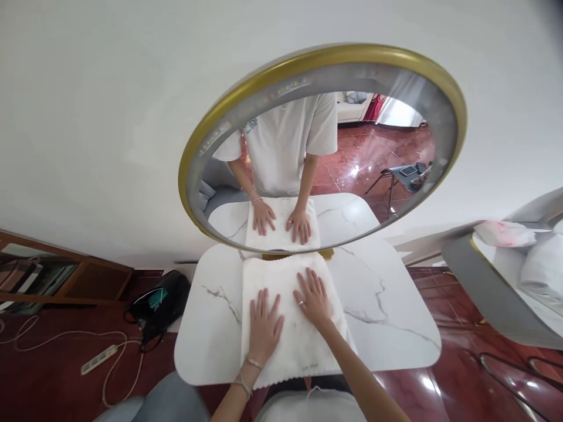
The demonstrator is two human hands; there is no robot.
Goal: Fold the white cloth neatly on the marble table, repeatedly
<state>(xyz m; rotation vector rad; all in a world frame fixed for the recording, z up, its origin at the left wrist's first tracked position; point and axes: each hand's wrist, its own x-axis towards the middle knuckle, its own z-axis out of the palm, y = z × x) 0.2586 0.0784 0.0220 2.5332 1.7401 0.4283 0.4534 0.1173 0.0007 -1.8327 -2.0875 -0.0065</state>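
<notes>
A white towel lies spread over the middle of a white marbled table, its near edge reaching the table's front. My left hand rests flat on the towel's left part, fingers spread, with bracelets at the wrist. Farther up on the right side, my right hand also presses flat on the cloth, fingers apart and a ring on one finger. Neither hand grips anything. An oval mirror with a gold frame stands behind the towel and reflects both hands and the towel.
To the left, a black bag and a white power strip with cables are on the red tiled floor. A wooden cabinet stands by the wall. At right, another table bears a pink-and-white pack.
</notes>
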